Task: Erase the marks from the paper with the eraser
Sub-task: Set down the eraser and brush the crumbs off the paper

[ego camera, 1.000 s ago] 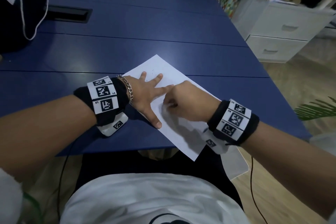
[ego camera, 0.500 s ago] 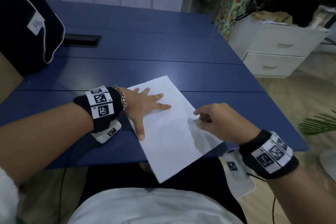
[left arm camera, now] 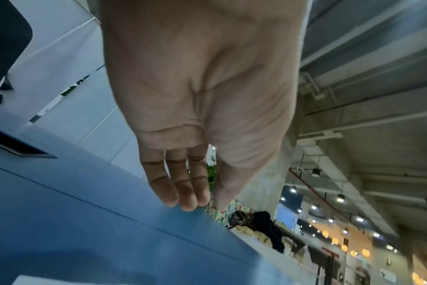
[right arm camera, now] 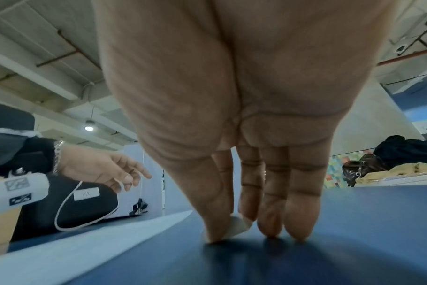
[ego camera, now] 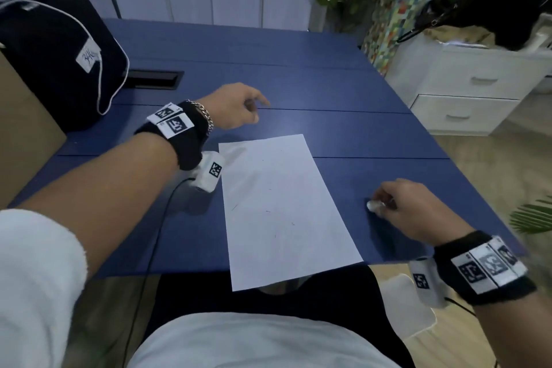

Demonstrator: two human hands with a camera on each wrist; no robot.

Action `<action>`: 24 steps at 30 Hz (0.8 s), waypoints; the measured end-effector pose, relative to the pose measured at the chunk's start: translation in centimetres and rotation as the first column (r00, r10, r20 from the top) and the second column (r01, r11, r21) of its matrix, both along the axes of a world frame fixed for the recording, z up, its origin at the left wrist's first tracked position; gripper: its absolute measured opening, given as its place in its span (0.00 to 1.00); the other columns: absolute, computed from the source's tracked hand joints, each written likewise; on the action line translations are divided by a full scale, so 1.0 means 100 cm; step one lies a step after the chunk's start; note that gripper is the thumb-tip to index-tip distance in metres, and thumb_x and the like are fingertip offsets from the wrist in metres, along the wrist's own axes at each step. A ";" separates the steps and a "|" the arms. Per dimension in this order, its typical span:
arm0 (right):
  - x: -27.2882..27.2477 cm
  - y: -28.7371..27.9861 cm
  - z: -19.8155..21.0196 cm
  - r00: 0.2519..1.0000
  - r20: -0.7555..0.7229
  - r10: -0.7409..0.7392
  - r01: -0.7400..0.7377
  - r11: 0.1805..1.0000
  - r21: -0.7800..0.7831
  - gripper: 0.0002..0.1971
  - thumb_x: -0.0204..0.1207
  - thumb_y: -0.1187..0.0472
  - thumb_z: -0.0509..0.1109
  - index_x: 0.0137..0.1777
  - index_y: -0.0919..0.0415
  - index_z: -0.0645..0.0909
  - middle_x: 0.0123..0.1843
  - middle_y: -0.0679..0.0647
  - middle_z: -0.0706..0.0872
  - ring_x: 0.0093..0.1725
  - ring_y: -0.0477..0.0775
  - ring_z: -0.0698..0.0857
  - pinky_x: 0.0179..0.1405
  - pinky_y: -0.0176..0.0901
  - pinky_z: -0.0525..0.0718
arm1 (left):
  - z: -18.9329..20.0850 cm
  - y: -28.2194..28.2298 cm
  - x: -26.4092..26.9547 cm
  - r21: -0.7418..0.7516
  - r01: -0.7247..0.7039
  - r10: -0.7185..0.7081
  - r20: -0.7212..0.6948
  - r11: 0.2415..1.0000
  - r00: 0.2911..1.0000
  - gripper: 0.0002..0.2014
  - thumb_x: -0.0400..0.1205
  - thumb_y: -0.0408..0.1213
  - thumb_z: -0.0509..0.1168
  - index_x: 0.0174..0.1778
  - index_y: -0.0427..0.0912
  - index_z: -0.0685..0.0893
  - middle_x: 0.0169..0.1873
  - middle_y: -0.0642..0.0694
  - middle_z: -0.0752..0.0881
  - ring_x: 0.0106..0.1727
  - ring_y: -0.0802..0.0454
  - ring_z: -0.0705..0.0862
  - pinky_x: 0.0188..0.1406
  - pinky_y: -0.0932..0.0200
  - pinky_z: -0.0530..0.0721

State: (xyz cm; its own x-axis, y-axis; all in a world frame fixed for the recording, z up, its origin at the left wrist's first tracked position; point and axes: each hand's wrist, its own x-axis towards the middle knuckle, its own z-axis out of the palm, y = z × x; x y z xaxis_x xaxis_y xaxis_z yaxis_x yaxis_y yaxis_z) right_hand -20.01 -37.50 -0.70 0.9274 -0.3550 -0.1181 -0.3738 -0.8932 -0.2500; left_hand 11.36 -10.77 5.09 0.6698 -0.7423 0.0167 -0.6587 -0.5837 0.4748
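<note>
From the head view, a white rectangular sheet of paper lies slightly askew on the dark blue wooden table, its near end hanging past the table's front edge, with a few short faint pencil marks scattered over its middle. The right hand rests on the table just right of the sheet, off the paper, its fingers curled around a small white eraser whose end shows at the fingertips. The left hand hovers above the table beyond the sheet's far left corner, clear of the paper, fingers loosely bent and holding nothing. A black backpack with a white cord sits at the table's far left, and a white drawer cabinet stands to the right beyond the table. In the left wrist view, the left hand shows its palm with the fingers hanging relaxed and close together above the blue table, gripping nothing. In the right wrist view, the right hand points down at the table; the thumb and forefinger pinch the white eraser low against the surface, while the other fingertips touch the tabletop beside it. The paper lies to the left, apart from the eraser, with the left hand raised beyond it.
</note>
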 end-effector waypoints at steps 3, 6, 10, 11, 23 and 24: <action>0.002 0.005 -0.002 0.997 -0.063 -0.034 0.032 0.999 -0.023 0.04 0.84 0.56 0.72 0.51 0.46 0.79 0.50 0.49 0.82 0.52 0.59 0.83 0.48 0.49 0.80 | -0.019 -0.018 0.008 0.138 -0.060 0.053 0.051 0.989 0.997 0.16 0.85 0.41 0.76 0.69 0.48 0.90 0.56 0.48 0.88 0.62 0.44 0.86 0.62 0.56 0.81; -0.008 0.017 0.005 0.998 -0.061 0.028 -0.031 0.998 -0.054 0.22 0.75 0.58 0.71 0.70 0.46 0.80 0.64 0.48 0.81 0.63 0.59 0.82 0.62 0.56 0.85 | -0.036 -0.028 0.013 0.245 -0.121 0.104 0.083 0.962 0.991 0.14 0.83 0.43 0.76 0.63 0.44 0.91 0.61 0.46 0.90 0.62 0.43 0.86 0.59 0.56 0.82; -0.031 0.061 0.011 0.933 -0.048 0.356 -0.345 0.926 0.152 0.31 0.74 0.41 0.76 0.78 0.34 0.76 0.73 0.29 0.74 0.73 0.35 0.75 0.73 0.32 0.75 | -0.050 -0.035 0.019 0.399 -0.167 0.141 0.093 0.902 0.986 0.12 0.78 0.44 0.78 0.51 0.39 0.95 0.50 0.43 0.95 0.57 0.40 0.92 0.59 0.46 0.92; -0.035 0.073 0.009 0.909 -0.059 0.412 -0.398 0.902 0.170 0.30 0.76 0.38 0.75 0.79 0.33 0.76 0.74 0.27 0.73 0.74 0.31 0.72 0.74 0.28 0.72 | -0.051 -0.037 0.020 0.428 -0.170 0.142 0.098 0.888 0.985 0.13 0.78 0.45 0.78 0.51 0.39 0.95 0.50 0.42 0.95 0.57 0.40 0.92 0.58 0.46 0.92; -0.038 0.123 -0.044 0.883 0.185 0.431 -0.438 0.899 -0.006 0.06 0.83 0.45 0.69 0.57 0.38 0.84 0.61 0.34 0.81 0.59 0.40 0.80 0.57 0.42 0.83 | -0.053 -0.059 0.020 0.422 -0.138 0.100 0.111 0.896 0.989 0.23 0.81 0.45 0.80 0.70 0.40 0.86 0.69 0.43 0.87 0.69 0.39 0.85 0.61 0.51 0.82; -0.038 0.124 -0.045 0.884 0.196 0.423 -0.430 0.903 -0.008 0.06 0.83 0.45 0.70 0.57 0.38 0.84 0.61 0.34 0.82 0.59 0.40 0.80 0.57 0.42 0.83 | -0.053 -0.061 0.019 0.427 -0.142 0.104 0.109 0.893 0.989 0.23 0.82 0.44 0.80 0.71 0.39 0.86 0.69 0.42 0.87 0.70 0.38 0.85 0.61 0.50 0.82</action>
State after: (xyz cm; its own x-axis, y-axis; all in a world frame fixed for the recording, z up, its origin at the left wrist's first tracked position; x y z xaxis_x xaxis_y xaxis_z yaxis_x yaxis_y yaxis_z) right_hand -23.79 -25.11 -5.16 0.9943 0.0815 0.0689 0.0990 -0.9450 -0.3117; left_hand 13.25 -16.88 -0.21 0.7663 -0.6004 -0.2287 -0.5937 -0.7978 0.1050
